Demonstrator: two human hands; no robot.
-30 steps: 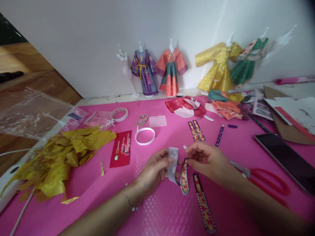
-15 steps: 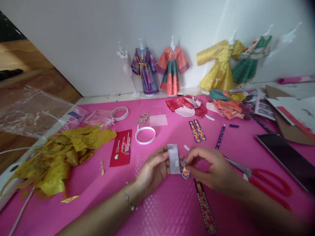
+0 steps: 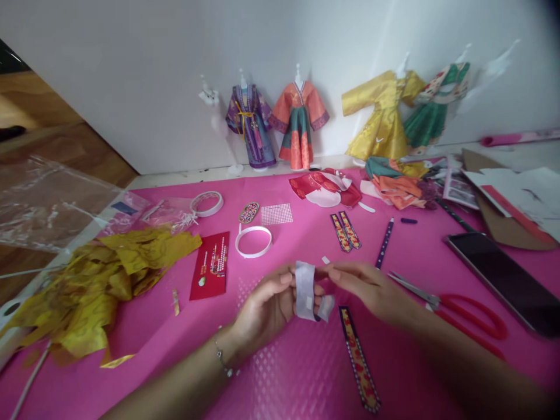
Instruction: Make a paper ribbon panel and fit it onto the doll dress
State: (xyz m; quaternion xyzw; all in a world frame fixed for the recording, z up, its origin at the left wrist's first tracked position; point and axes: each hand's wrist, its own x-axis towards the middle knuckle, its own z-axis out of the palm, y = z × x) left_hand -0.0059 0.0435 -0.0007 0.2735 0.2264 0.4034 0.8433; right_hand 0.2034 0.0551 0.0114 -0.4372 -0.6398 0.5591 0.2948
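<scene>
Where the pink mat (image 3: 280, 373) comes nearest, a bead-edged strip (image 3: 361, 364) lies flat, its long axis running near to far and its rounded end toward the near edge. Just beyond and to the left, a pale-backed strip (image 3: 305, 289) is held over the mat, its length running up and down in view, its lower end curling round to the right. The left hand (image 3: 266, 300) has it nipped between thumb and fingers at its left side. The right hand (image 3: 361, 286) comes in from the other side, fingers nearly together; whether they pinch the strip is hard to tell at this angle. Scissors (image 3: 432, 300) lie just beyond the right forearm, blades pointing far and left. Pink surface shows between the left hand and a red card (image 3: 210, 265), and on toward a white ring (image 3: 254, 255). Yellow cloth (image 3: 131, 280) spreads along the left edge; dressed figures, including a purple-robed one (image 3: 251, 131), line the far edge.
</scene>
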